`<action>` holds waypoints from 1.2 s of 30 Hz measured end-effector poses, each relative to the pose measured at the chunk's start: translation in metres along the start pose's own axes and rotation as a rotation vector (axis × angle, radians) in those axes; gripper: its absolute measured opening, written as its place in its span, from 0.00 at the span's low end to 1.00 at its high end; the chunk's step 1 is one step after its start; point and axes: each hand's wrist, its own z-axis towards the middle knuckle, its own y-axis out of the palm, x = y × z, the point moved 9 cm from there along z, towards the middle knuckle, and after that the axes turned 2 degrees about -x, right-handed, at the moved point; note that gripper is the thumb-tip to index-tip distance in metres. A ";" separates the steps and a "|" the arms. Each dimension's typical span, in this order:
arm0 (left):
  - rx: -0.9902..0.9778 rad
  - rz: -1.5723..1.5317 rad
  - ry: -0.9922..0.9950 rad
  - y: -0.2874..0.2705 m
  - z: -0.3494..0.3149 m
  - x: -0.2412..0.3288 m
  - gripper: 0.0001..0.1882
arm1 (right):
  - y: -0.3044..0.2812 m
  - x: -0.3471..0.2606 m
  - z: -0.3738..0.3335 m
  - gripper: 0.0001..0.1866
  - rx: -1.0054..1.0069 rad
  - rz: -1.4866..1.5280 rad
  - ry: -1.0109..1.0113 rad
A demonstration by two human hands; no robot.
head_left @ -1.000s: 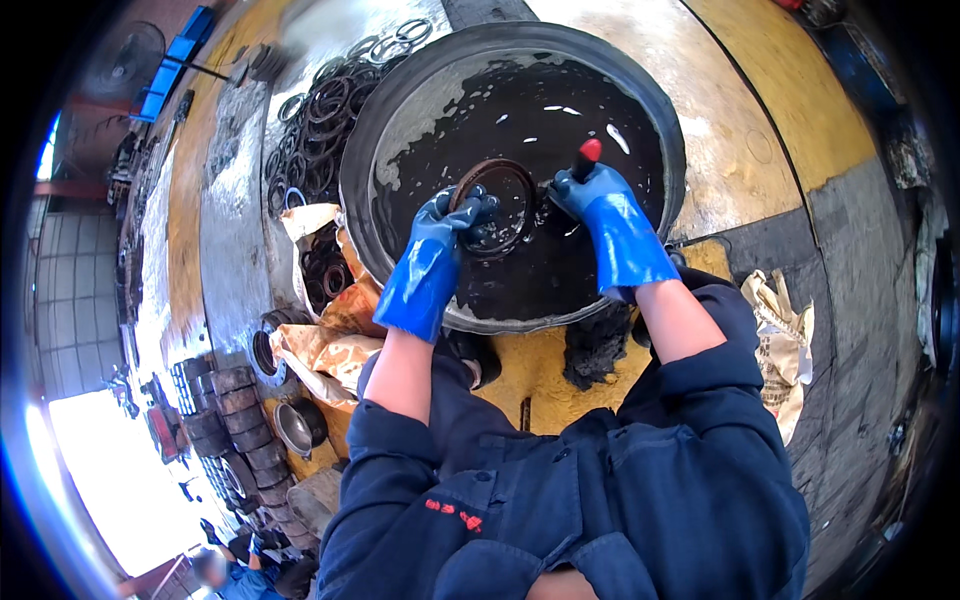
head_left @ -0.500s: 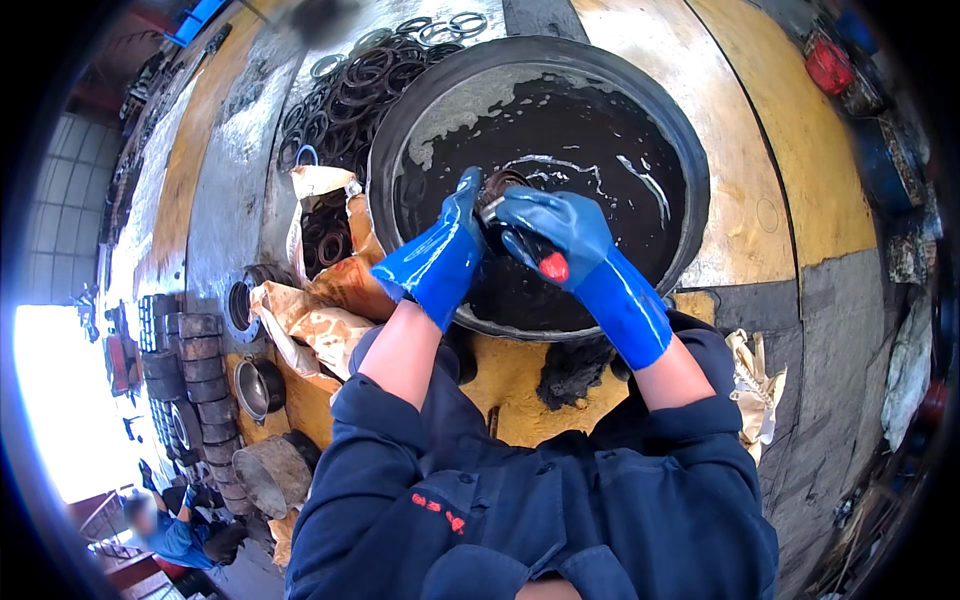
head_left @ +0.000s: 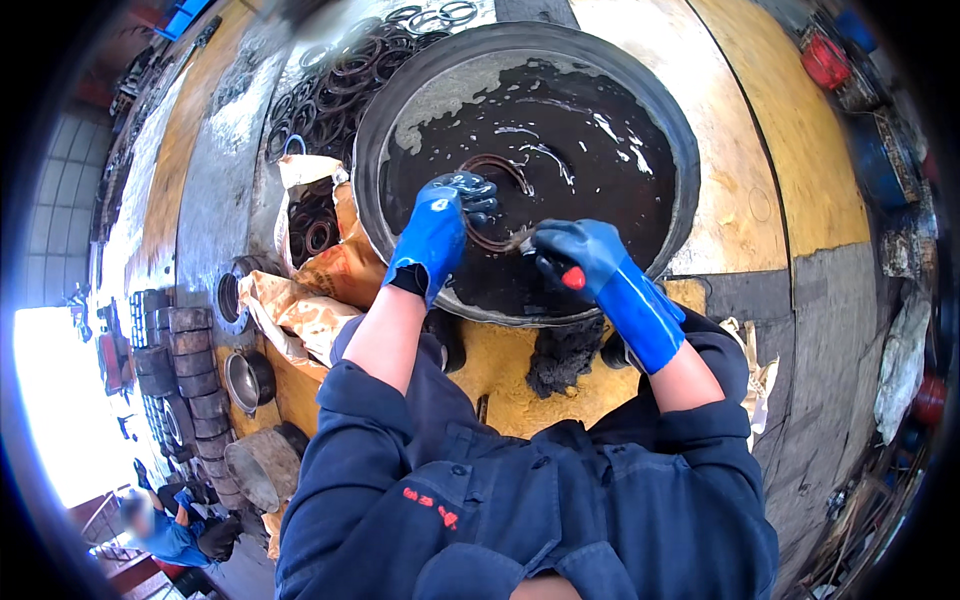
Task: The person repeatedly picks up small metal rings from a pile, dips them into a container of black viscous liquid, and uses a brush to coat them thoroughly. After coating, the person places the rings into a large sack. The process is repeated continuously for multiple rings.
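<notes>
A brown metal-looking ring (head_left: 487, 243) is in my left hand (head_left: 452, 205), whose gloved fingers close round its left side. It is held above dark liquid in a large round black tub (head_left: 690, 175). My right hand (head_left: 585, 250), also in a blue rubber glove, grips a brush (head_left: 573, 278) with a red handle end. The brush's head touches or nearly touches the lower right of the ring; the glove hides most of the handle.
Several dark rings (head_left: 350, 85) lie piled beyond the tub's left side. An opened paper sack (head_left: 345, 235) holds more rings. A metal pot (head_left: 250, 380) and stacked dark cylindrical parts (head_left: 195, 375) stand at left. A co-worker (head_left: 170, 530) sits at the far lower left.
My hands have moved apart, the left lower and slightly left, the right lower and to the right. The ring, mostly hidden before, now shows between them.
</notes>
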 end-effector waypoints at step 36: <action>0.083 0.168 -0.046 -0.022 0.016 -0.012 0.19 | -0.015 0.038 0.040 0.12 0.291 0.285 0.296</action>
